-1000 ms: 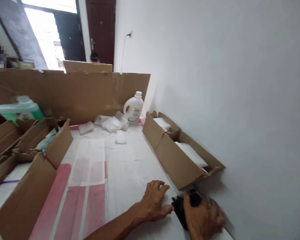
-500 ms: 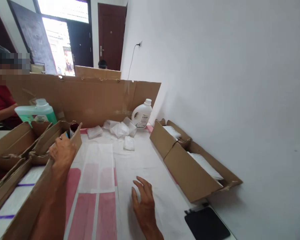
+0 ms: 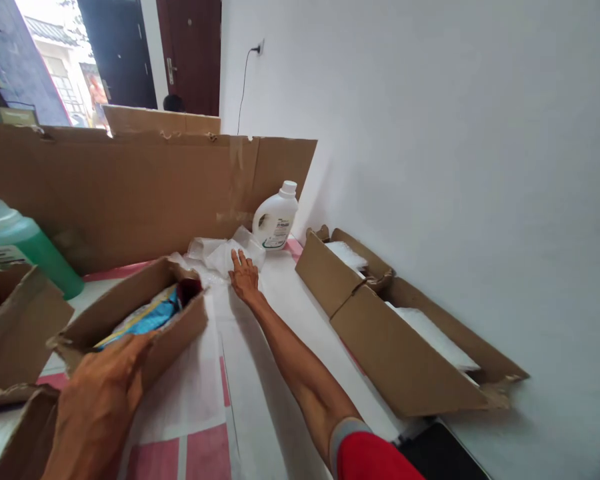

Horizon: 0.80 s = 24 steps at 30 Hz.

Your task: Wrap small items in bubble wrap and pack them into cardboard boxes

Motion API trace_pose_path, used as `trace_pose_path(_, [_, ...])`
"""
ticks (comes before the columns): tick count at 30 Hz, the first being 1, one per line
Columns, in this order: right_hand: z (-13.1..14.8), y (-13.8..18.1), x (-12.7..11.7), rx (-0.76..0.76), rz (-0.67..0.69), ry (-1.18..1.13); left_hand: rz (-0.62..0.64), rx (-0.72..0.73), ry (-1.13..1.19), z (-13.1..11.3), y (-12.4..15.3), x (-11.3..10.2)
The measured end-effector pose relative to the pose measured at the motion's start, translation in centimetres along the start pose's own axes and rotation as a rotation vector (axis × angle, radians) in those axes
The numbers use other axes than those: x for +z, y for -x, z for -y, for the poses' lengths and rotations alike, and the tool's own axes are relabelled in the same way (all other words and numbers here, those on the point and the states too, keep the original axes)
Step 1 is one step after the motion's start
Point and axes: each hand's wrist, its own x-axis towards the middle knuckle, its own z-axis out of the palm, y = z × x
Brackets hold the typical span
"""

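Plastic bags (image 3: 220, 252) lie crumpled in a clear heap at the far end of the bench (image 3: 280, 313), pointing no clear way, just left of the white bottle (image 3: 275, 217). The right hand (image 3: 243, 275) reaches out flat, fingers spread, tips touching the heap. The left hand (image 3: 97, 407), near left, grips the end of a cardboard tray (image 3: 130, 320) whose long axis runs from near left to far right.

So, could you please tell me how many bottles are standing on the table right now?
2. A white bottle stands at the far end against the cardboard wall, just beyond the right hand. A green bottle stands at the left edge, partly cut off. Boxes may hide others.
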Motion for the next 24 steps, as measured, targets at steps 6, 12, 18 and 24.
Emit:
trace_pose_path(6, [-2.1, -2.7, 1.7, 0.044, 0.074, 0.021, -0.100, 0.371, 0.246, -2.7, 0.5, 0.0])
trace_pose_path(12, [-3.6, -1.7, 1.4, 0.130, 0.023, -0.061, -0.056, 0.394, 0.319, -4.4, 0.7, -0.7])
trace_pose_path(18, [-3.7, -0.3, -2.5, 0.158, -0.219, -0.315, -0.032, 0.347, 0.300, -5.1, 3.0, -1.4])
trace_pose_path(24, [-5.4, 3.8, -10.5, 0.133, -0.592, -0.625, -0.028, 0.392, 0.226, -4.6, 4.0, -1.3])
